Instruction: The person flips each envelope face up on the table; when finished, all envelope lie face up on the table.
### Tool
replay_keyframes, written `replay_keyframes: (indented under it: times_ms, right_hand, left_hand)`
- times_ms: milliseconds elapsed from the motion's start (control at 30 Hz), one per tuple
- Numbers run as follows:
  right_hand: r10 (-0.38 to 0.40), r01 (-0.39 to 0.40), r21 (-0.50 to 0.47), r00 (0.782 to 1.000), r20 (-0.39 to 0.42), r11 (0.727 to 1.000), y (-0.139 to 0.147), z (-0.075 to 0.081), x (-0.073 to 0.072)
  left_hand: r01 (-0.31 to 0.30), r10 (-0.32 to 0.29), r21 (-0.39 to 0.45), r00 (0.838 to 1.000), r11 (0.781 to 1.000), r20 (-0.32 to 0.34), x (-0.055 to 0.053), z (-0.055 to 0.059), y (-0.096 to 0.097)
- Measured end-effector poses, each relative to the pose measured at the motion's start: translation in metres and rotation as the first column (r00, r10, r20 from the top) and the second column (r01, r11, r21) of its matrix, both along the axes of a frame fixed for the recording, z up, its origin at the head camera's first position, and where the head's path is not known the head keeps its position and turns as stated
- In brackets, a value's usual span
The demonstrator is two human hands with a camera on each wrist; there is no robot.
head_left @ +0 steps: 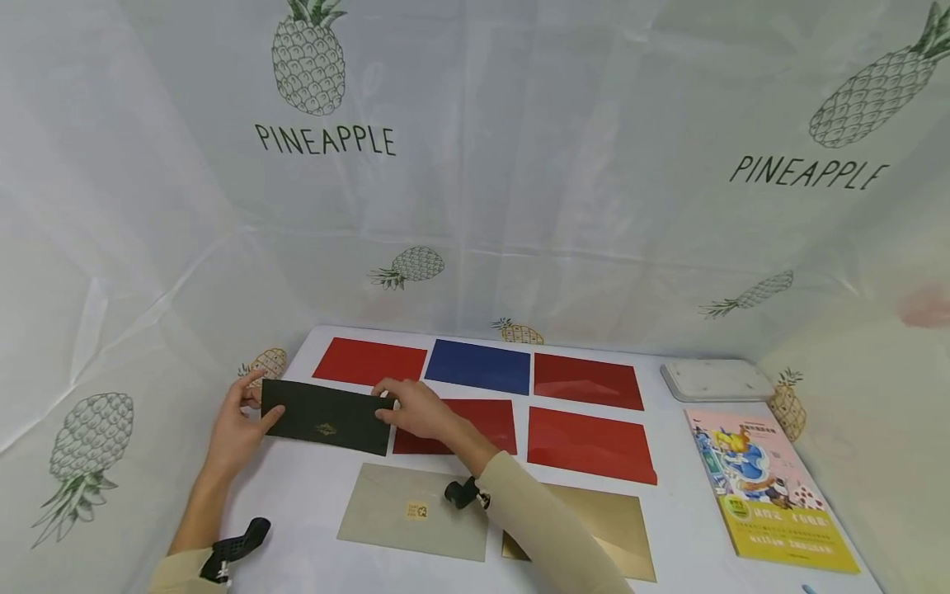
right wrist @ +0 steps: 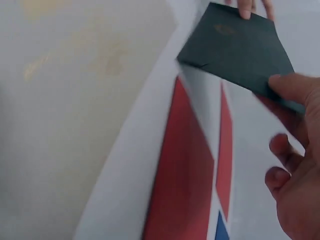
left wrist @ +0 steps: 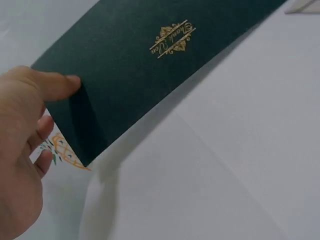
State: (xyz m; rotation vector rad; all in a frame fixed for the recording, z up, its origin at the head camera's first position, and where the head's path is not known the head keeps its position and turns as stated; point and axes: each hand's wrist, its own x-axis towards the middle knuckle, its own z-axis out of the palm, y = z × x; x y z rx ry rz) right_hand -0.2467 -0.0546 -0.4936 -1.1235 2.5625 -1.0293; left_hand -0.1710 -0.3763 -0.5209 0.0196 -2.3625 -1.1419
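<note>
A dark green envelope [head_left: 326,417] with a gold "Thank You" print is held between both hands, slightly off the white table. My left hand [head_left: 236,425] pinches its left end, thumb on top and fingers beneath, as the left wrist view also shows on the green envelope [left wrist: 130,65]. At the opposite end, my right hand [head_left: 417,410] pinches the right edge between thumb and fingers. Just under the right hand lies a red envelope [head_left: 475,421], partly covered by that hand and forearm. In the right wrist view both hands grip the green envelope [right wrist: 240,50].
Behind lie a red envelope [head_left: 371,360], a blue one [head_left: 478,367] and a dark red one [head_left: 586,379]; another red one [head_left: 590,445] is right. Nearer are a grey envelope [head_left: 386,511] and a gold one [head_left: 616,528]. A book [head_left: 772,487] and a white case [head_left: 716,381] stand far right.
</note>
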Motion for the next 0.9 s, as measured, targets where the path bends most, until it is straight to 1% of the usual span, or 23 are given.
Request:
replay_keyframes:
  times_ms: [67, 133, 200, 300, 367, 433, 467, 533, 567, 667, 700, 800, 900]
  right_hand:
    - [-0.059, 0.064, 0.082, 0.996, -0.066, 0.995, -0.003, -0.004, -0.001]
    - [-0.093, 0.115, 0.156, 0.985, -0.146, 0.981, -0.006, -0.008, -0.002]
    - [-0.104, 0.155, 0.219, 0.968, -0.228, 0.963, -0.010, -0.011, -0.004]
    - [-0.105, 0.215, 0.314, 0.937, -0.332, 0.925, -0.015, -0.017, -0.006]
    - [-0.104, 0.246, 0.366, 0.925, -0.367, 0.898, -0.017, -0.021, -0.005]
    - [-0.102, 0.266, 0.402, 0.917, -0.385, 0.876, -0.018, -0.025, -0.005]
    - [-0.101, 0.273, 0.414, 0.915, -0.390, 0.868, -0.018, -0.027, -0.004]
    - [-0.100, 0.282, 0.426, 0.911, -0.401, 0.860, -0.019, -0.030, -0.003]
    - [-0.100, 0.286, 0.430, 0.909, -0.406, 0.856, -0.019, -0.031, -0.002]
    - [-0.091, 0.297, 0.444, 0.899, -0.428, 0.845, -0.019, -0.030, -0.002]
    - [-0.090, 0.296, 0.442, 0.899, -0.429, 0.847, -0.017, -0.029, -0.003]
    - [-0.099, 0.289, 0.411, 0.900, -0.424, 0.865, -0.007, -0.021, -0.004]
    - [-0.133, 0.286, 0.346, 0.905, -0.405, 0.894, 0.014, -0.004, -0.009]
  left_hand:
    - [0.005, -0.004, -0.064, 1.000, 0.998, 0.014, -0.001, -0.004, 0.000]
    - [0.008, -0.002, -0.131, 0.999, 0.991, 0.044, -0.001, -0.008, 0.000]
    - [0.015, 0.001, -0.182, 0.996, 0.983, 0.086, -0.001, -0.009, 0.000]
    - [0.038, 0.005, -0.259, 0.987, 0.965, 0.164, 0.000, -0.010, 0.001]
    - [0.064, 0.002, -0.290, 0.975, 0.955, 0.222, 0.001, -0.011, 0.002]
    - [0.084, 0.001, -0.310, 0.965, 0.947, 0.264, 0.002, -0.013, 0.002]
    - [0.089, 0.004, -0.312, 0.959, 0.946, 0.284, 0.003, -0.013, 0.002]
    - [0.088, 0.012, -0.311, 0.953, 0.946, 0.304, 0.005, -0.016, 0.002]
    - [0.088, 0.014, -0.312, 0.951, 0.946, 0.309, 0.006, -0.016, 0.002]
    - [0.068, 0.037, -0.333, 0.953, 0.941, 0.300, 0.007, -0.017, 0.001]
    - [0.061, 0.046, -0.340, 0.954, 0.938, 0.297, 0.008, -0.017, 0.002]
    - [0.044, 0.072, -0.358, 0.950, 0.933, 0.305, 0.008, -0.017, 0.002]
    - [0.038, 0.098, -0.370, 0.935, 0.928, 0.341, 0.009, -0.014, 0.003]
